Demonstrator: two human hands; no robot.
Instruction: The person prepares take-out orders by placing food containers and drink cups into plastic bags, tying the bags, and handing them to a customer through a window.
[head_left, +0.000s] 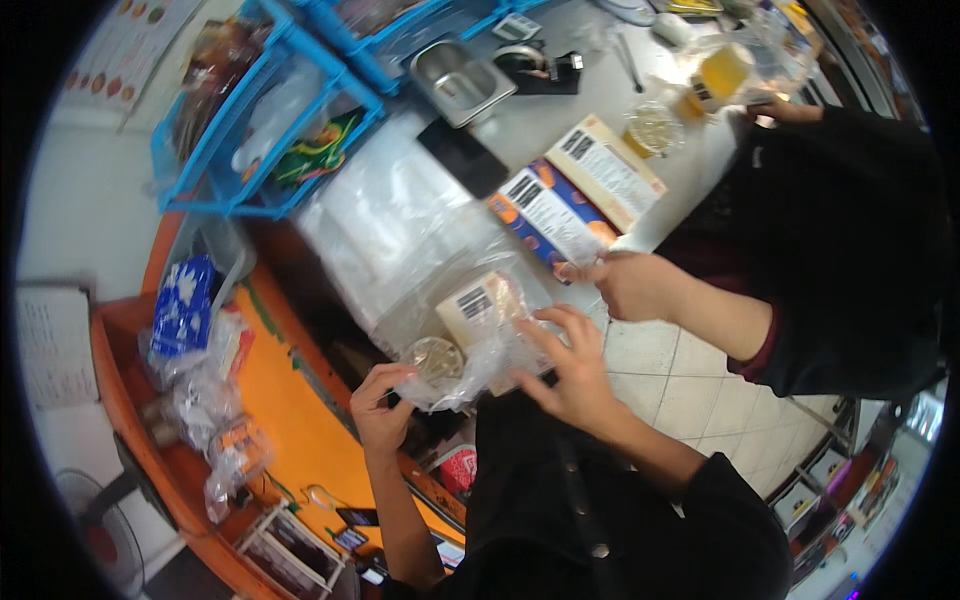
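Note:
A clear plastic bag (480, 367) stands open at the near edge of the counter. Inside it are a cream-coloured carton (471, 309) bearing a label and a round cup with a clear top (433, 360). My left hand (384, 409) pinches the bag's rim beside the cup. On the other side, my right hand (574, 367) has its fingers spread and curled on the bag's edge. A co-worker's hand (634, 285) reaches to the near end of a blue-and-orange carton (551, 214), just beyond my right hand.
Another cream carton (604, 172) lies next to the blue one. Drink cups (654, 129) stand by the co-worker's other hand (787, 111). Around them are a black phone-like slab (463, 156), a steel pan (461, 81), a stack of clear plastic bags (390, 217) and blue baskets (270, 150).

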